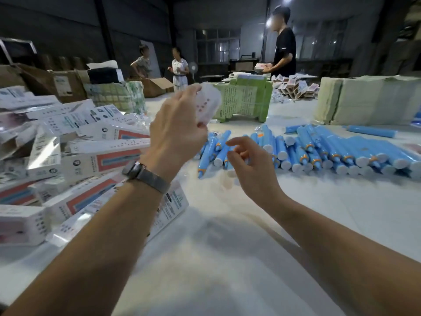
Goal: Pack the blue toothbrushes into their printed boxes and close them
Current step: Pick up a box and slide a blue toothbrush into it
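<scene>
My left hand (177,124) is up in the middle of the frame. Its fingers curl round a white box (208,106) with small red marks, and the box looks blurry. There is a watch (145,173) on that wrist.

My right hand (250,165) is lower, just right of the middle. Its fingers are loosely bent and spread, and I see nothing in them. It hangs just in front of the blue toothbrushes (319,149).

The toothbrushes lie in a long heap on the white table (227,258), from the middle out to the right edge. They are blue with orange rings and white ends. One more toothbrush (371,131) lies alone, farther back on the right.

At the left of the frame is a big pile of printed boxes (91,144), white with red and blue stripes. They lie every which way.

Behind my hands, at the upper middle, stands a green stack (246,99). A pale stack (364,99) sits at the upper right. Brown cartons (52,80) are at the upper left.

Three people stand far back. One in a black shirt (284,49) is at the upper right, by another table.
</scene>
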Available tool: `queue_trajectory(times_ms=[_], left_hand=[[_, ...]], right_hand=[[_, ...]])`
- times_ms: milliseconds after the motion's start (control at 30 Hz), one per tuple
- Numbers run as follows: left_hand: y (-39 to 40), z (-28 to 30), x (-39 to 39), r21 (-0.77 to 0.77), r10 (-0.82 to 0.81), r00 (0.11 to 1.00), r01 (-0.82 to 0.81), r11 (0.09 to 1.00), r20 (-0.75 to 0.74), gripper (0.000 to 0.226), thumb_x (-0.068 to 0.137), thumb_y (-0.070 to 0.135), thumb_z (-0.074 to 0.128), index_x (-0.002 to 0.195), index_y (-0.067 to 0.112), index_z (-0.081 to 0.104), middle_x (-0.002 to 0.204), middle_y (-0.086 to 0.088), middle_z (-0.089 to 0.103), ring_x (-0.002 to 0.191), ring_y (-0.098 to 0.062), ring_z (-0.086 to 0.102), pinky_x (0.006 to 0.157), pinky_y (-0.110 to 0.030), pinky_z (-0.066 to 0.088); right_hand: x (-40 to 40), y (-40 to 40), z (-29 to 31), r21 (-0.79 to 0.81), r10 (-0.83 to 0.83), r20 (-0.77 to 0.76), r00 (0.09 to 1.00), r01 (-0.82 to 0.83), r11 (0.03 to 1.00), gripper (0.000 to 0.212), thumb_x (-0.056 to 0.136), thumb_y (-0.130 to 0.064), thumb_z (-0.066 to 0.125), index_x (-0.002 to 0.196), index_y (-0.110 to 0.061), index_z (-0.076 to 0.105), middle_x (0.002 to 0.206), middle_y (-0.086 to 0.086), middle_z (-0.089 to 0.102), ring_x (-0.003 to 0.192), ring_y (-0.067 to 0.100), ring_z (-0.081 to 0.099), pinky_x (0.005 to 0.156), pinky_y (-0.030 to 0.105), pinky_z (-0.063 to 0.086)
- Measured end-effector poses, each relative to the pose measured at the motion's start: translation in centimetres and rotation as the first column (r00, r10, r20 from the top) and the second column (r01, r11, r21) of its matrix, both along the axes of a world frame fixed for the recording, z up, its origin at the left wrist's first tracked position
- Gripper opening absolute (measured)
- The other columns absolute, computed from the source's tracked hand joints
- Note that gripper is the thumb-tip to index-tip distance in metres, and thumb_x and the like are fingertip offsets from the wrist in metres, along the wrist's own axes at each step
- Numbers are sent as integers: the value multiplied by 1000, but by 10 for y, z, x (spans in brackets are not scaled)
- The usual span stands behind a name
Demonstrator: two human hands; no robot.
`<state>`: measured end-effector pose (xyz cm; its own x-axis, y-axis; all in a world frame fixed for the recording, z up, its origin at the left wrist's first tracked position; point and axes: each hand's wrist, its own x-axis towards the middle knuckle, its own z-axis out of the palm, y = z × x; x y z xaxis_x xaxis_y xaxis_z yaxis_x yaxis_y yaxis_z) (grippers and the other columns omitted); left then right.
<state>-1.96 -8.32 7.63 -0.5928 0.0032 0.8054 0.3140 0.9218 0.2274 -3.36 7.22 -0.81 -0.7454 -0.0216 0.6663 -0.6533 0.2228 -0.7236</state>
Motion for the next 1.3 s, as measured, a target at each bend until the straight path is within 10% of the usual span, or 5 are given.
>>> queue_trajectory(times_ms=[333,633,800,967,1300], left_hand=[[44,-37,4,637,-569,761,611,470,-310,55,83,9,76,111,35,37,109,-6,62,94,-9,69,65,-22,58],[22,-28,4,14,-344,889,365,931,-302,60,88,18,69,138,-3,44,140,-20,48,130,-32,45,112,-41,38],[32,-30,26,-238,-584,800,599,765,136,65,77,4,36,138,14,54,151,-8,43,144,-26,29,118,-49,27],[28,-39,25,-73,-633,658,715,696,407,88,70,1,46,147,44,33,162,9,21,149,-13,23,112,-50,36],[56,-60,29,660,-788,613,616,430,-60,34,80,18,71,106,34,56,95,20,73,89,-2,70,68,-17,55]], right_hand=[[0,14,21,79,270,-82,959,-263,961,53,85,-25,69,133,-27,47,110,-27,63,103,-1,63,81,14,50],[-5,26,43,-72,247,123,961,-240,968,78,79,-27,68,141,-45,26,116,-1,63,92,13,71,64,27,59],[-7,35,59,-171,489,452,746,-465,869,44,101,-22,48,143,-13,37,114,16,58,91,25,65,79,39,57],[0,52,55,-218,448,670,592,-419,881,47,100,-15,43,61,-20,70,58,0,57,48,10,54,46,19,40],[-30,77,36,480,-491,92,867,393,784,15,86,-23,58,91,-29,71,78,-3,66,81,22,61,72,34,48]])
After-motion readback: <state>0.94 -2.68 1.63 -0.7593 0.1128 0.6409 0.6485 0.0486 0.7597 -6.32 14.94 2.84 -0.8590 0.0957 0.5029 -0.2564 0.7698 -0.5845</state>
